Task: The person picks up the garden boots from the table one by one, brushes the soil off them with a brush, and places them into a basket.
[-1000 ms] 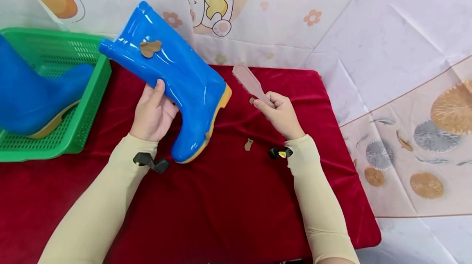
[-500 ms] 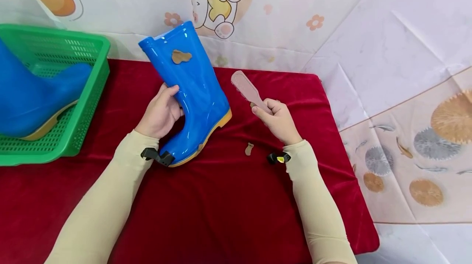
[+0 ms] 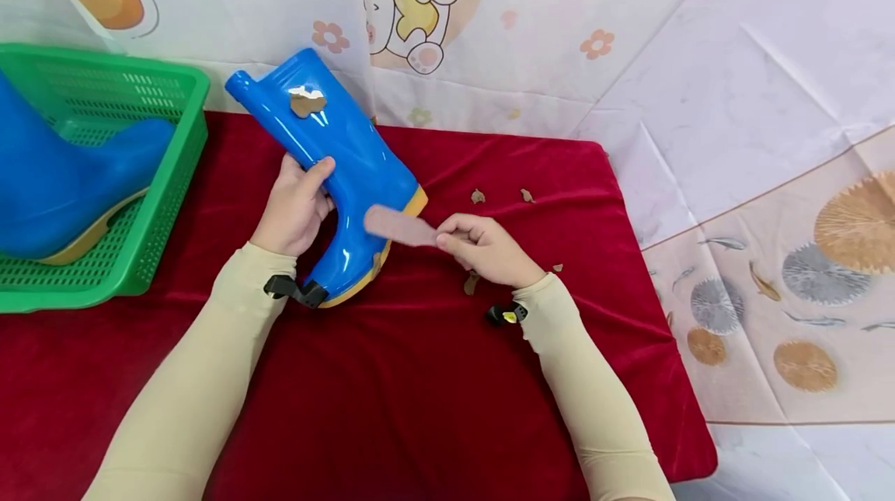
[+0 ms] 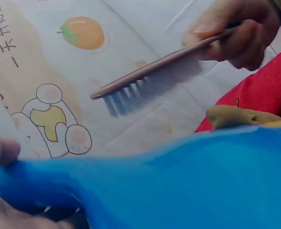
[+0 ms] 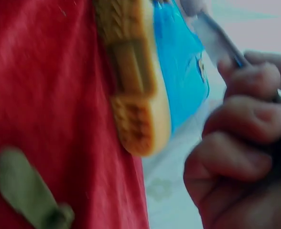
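My left hand [image 3: 294, 206] grips a blue rain boot [image 3: 363, 159] at the front of its ankle, thumb on the near side. The boot leans left, toe down toward me, its yellow sole [image 5: 135, 81] facing right. A brown mud-like patch [image 3: 308, 102] marks the shaft; a brown lump [image 4: 236, 116] sits at the sole's edge. In my right hand [image 3: 489, 248] is a pink brush [image 3: 398, 226], held by its handle. Its head overlaps the boot's foot in the head view. In the left wrist view the bristles [image 4: 145, 93] point down, apart from the boot.
Several brown bits lie on the red cloth [image 3: 433, 400], one larger piece [image 3: 471, 283] near my right wrist. At left stands a green basket [image 3: 164, 198] with another blue boot [image 3: 70, 175] in it. A printed sheet [image 3: 531, 35] hangs behind the table.
The boot came down and swung more upright, then leaned left again. My right hand moved left and down, bringing the brush over the boot's foot and uncovering brown bits on the cloth.
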{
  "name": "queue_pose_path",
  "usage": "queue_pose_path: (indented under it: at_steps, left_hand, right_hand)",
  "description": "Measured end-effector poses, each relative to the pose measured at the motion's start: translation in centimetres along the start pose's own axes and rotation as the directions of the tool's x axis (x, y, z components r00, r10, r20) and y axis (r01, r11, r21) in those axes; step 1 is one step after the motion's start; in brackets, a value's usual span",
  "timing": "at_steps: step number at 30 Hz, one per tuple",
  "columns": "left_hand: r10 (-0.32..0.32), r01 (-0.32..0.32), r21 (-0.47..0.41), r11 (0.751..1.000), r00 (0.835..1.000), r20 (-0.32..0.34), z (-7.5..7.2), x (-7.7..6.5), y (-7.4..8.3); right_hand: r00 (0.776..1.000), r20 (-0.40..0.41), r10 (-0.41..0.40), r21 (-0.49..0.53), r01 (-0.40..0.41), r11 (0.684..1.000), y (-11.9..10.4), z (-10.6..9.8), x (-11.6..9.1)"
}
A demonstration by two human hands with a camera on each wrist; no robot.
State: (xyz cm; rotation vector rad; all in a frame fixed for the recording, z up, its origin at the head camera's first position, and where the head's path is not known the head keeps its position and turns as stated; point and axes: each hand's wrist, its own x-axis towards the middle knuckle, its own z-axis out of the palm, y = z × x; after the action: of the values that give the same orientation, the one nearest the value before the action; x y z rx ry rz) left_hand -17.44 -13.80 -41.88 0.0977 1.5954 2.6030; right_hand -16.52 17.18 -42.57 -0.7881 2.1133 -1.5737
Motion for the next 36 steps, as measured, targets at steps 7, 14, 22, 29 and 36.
queue_pose_path:
  at_steps: [7, 14, 22, 29, 36]
  left_hand:
    - [-0.004, 0.004, -0.002, 1.0, 0.999, -0.043, 0.0, -0.2, 0.5]
    - [0.012, -0.01, 0.045, 0.999, 0.999, -0.046, 0.4, -0.3, 0.5]
    - [0.011, -0.009, 0.023, 1.0, 0.998, -0.062, 0.1, -0.2, 0.5]
    - [0.021, -0.02, 0.025, 0.999, 0.998, -0.052, 0.3, -0.1, 0.4]
    - [0.021, -0.018, 0.058, 0.998, 0.999, -0.038, 0.6, -0.4, 0.5]
  right_hand:
    - [0.985, 0.165, 0.058, -0.052, -0.05, 0.997, 0.2, 1.3, 0.1]
    - [0.969, 0.21, 0.131, -0.053, -0.122, 0.991, 0.1, -0.2, -0.2]
    - [0.959, 0.206, 0.196, -0.132, -0.171, 0.976, -0.1, -1.9, -0.6]
    - [0.96, 0.186, 0.21, -0.122, -0.19, 0.974, -0.2, -2.5, -0.7]
    - [0.989, 0.124, 0.076, -0.052, -0.07, 0.996, 0.0, -1.5, -0.3]
